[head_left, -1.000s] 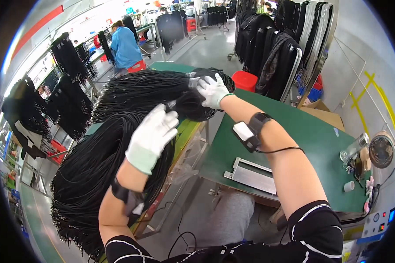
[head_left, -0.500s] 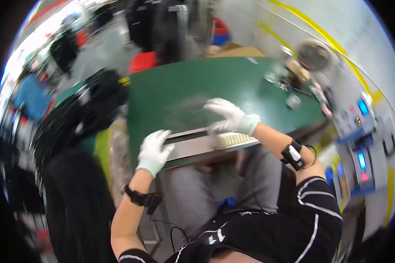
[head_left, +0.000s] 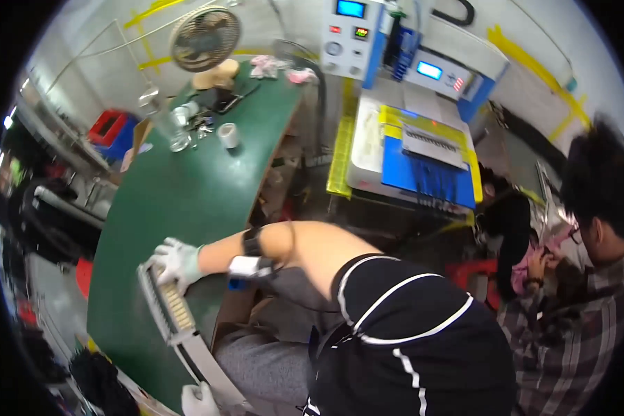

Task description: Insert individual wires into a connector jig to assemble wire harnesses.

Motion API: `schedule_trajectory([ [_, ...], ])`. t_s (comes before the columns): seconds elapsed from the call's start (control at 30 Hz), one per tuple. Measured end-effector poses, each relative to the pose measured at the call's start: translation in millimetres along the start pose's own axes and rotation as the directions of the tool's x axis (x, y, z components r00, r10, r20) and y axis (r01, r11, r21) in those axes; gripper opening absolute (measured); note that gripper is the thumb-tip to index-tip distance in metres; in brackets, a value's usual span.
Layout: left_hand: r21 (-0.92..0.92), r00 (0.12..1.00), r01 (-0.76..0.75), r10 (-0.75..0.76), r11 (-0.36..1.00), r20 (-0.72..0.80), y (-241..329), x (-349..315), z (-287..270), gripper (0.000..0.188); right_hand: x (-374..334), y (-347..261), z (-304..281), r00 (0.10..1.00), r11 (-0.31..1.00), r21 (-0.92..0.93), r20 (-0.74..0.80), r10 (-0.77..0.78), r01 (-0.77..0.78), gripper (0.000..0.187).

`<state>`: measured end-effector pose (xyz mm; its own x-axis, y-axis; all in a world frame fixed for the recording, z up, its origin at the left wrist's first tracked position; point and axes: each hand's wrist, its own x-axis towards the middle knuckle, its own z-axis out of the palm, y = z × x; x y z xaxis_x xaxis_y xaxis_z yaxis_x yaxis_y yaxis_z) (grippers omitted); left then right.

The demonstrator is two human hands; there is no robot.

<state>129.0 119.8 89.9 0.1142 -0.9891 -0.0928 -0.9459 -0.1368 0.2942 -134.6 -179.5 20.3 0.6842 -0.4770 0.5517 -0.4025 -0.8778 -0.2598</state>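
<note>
On the green table [head_left: 180, 201] lies a long, narrow metal fixture [head_left: 200, 357], set at a slant near my lap. Its far half holds a row of small pale blocks [head_left: 176, 305] beside a dark slotted strip; the near half is a smooth grey plate. My right hand [head_left: 177, 263], in a white glove, is closed over the fixture's far end, fingers across the top. My left hand [head_left: 200, 401], gloved too, shows only partly at the bottom edge. It appears curled against the side of the grey plate, most of its fingers out of sight.
A white cup [head_left: 228, 136], clear bottle [head_left: 166, 121] and fan [head_left: 206, 38] are toward the table's far end. Right of a gap, a machine [head_left: 430, 69] with lit screens has a blue mat [head_left: 405, 170] bearing a similar slotted fixture [head_left: 433, 145]. A person [head_left: 575, 305] sits at right.
My view has swung to the right, bringing the machine and the seated person into sight. My right hand has gone from hovering over the fixture to its far end.
</note>
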Motion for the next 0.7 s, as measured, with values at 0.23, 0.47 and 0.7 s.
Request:
schedule_trajectory([
  [0.23,0.044,0.972,0.166,-0.171,0.985,0.159,34,-20,7,0.040,17,-39,37,0.970,0.965,0.105,0.068,0.233,-0.239,0.076],
  [0.47,0.078,0.948,0.005,0.020,0.997,-0.318,88,-14,-16,0.036,-18,-59,19,0.964,0.972,0.086,0.172,0.203,-0.220,0.082],
  [0.7,0.331,0.707,-0.352,0.481,0.875,-0.519,30,69,27,0.043,-60,-24,92,0.665,0.676,-0.579,0.283,0.691,-0.456,0.057],
])
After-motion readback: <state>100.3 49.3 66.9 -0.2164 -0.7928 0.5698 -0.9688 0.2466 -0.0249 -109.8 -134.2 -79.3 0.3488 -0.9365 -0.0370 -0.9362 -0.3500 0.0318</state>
